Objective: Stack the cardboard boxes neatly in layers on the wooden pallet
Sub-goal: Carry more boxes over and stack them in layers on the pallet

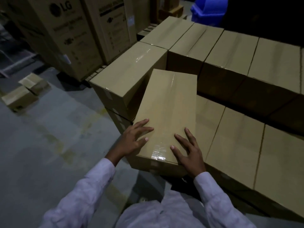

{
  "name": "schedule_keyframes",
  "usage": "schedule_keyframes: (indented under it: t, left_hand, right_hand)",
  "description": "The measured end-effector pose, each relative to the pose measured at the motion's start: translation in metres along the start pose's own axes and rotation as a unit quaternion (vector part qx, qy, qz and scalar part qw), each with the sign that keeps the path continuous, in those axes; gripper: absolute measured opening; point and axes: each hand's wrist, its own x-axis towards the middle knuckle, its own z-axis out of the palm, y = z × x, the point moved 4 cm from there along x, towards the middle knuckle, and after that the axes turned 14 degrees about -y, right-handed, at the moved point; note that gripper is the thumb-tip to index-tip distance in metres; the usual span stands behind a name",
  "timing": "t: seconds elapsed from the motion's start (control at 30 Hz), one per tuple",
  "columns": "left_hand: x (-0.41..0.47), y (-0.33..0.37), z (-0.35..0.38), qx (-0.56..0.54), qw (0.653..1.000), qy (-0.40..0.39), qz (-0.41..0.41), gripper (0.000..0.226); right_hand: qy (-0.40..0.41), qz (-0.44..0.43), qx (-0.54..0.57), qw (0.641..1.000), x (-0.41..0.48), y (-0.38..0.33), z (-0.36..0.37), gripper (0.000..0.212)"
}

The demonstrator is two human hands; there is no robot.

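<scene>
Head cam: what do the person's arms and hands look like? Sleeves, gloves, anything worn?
Both hands are bare: the left hand and right hand show no gloves, rings or watch. The left sleeve and right sleeve are long, loose, pale lilac-white cloth reaching the wrists. No markings or logos are visible in the dim light.
</scene>
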Motion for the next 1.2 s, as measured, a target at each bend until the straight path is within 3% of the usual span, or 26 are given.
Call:
schedule_keyframes:
  t: [0.27, 0.5, 0.63, 0.7, 0.77, 0.93, 1.07, 1.2]
  left_hand:
    - [0.069, -0.075, -0.059, -0.045, 0.997, -0.039, 0.056, 0.047]
    - [0.054, -0.115, -0.060, -0.159, 0.985, 0.064, 0.030, 0.038]
    - [0.030, -0.138, -0.063, -0.123, 0.992, -0.011, 0.015, 0.081]
    - [0.024, -0.149, -0.064, -0.108, 0.991, -0.081, 0.005, 0.104]
    - [0.021, -0.158, -0.068, -0.093, 0.987, -0.130, 0.005, 0.113]
    - [0.030, -0.167, -0.088, -0.069, 0.990, -0.105, 0.071, 0.089]
    - [0.036, -0.174, -0.098, -0.064, 0.990, -0.082, 0.091, 0.083]
    - [0.040, -0.180, -0.109, 0.010, 0.993, -0.076, 0.092, 0.082]
  right_hand:
    - [0.077, 0.027, 0.000, 0.997, 0.077, -0.009, 0.036, 0.050]
    - [0.123, 0.096, -0.019, 0.988, 0.109, -0.002, 0.067, 0.051]
    - [0.180, 0.120, -0.054, 0.975, 0.095, -0.010, 0.075, 0.058]
    - [0.191, 0.164, -0.077, 0.965, 0.089, -0.018, 0.082, 0.073]
    - [0.185, 0.223, -0.087, 0.953, 0.084, -0.029, 0.095, 0.086]
    - [0.202, 0.214, -0.104, 0.950, 0.078, -0.042, 0.121, 0.098]
    - [0.206, 0.212, -0.082, 0.952, 0.080, -0.044, 0.132, 0.094]
    - [0.214, 0.214, -0.077, 0.950, 0.087, -0.048, 0.138, 0.092]
